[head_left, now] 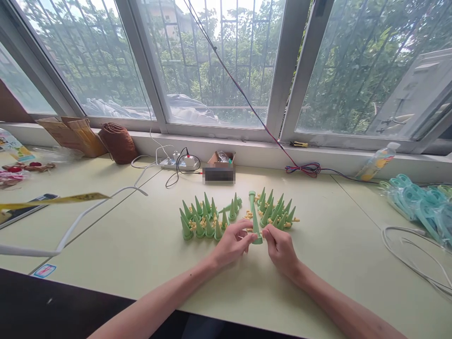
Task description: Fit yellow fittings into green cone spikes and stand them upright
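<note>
My left hand [233, 241] grips a green plastic cone-shaped spike [256, 226] near its wide base, with the tip pointing up. Close against the base's right side, my right hand [281, 247] is closed in a pinch. Whatever lies between its fingers is too small and covered to make out. Beyond my left hand stands a group of green spikes [199, 228] with small yellow fittings at their sides. A second group of green spikes [277, 212] stands past my right hand. Loose yellow fittings [249, 214] and a green spike with its round base up [252, 200] lie between them.
Behind the spikes are a small cardboard box [226, 157], a power strip [180, 162] and a coiled cable [303, 168]. On the right lie plastic-wrapped teal items [420, 202] and a white cable [406, 254]. A phone [30, 209] and a blurred yellow strip [70, 200] are at left.
</note>
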Demonstrator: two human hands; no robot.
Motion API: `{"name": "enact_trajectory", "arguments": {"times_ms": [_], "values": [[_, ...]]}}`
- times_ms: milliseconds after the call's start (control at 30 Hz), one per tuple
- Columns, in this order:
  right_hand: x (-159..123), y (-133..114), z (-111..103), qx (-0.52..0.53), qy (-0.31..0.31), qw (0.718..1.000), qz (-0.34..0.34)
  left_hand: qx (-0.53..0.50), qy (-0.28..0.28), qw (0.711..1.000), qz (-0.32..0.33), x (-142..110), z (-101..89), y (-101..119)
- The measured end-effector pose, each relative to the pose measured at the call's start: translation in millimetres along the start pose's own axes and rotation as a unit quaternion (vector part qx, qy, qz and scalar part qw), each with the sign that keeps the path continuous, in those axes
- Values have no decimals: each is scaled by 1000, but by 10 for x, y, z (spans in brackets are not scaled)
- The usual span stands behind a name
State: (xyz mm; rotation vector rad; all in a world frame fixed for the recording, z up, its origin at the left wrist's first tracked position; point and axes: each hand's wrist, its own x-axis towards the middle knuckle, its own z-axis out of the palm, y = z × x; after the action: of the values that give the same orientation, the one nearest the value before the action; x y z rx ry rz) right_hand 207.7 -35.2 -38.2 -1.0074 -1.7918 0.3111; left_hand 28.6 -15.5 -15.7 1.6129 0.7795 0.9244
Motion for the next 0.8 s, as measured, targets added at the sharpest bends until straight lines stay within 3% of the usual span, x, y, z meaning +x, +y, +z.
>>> {"name": "enact_trajectory", "arguments": {"times_ms": [233, 500, 800], "values": [[-12, 10, 16, 5, -14, 1000, 10, 105, 15, 990, 98, -8, 10, -9], [-16, 3, 35, 2, -11, 1000, 18, 219, 70, 955, 186, -30, 48, -90], [53, -89, 2, -13, 69, 996, 54, 178, 83, 976, 95, -18, 113, 21]]}}
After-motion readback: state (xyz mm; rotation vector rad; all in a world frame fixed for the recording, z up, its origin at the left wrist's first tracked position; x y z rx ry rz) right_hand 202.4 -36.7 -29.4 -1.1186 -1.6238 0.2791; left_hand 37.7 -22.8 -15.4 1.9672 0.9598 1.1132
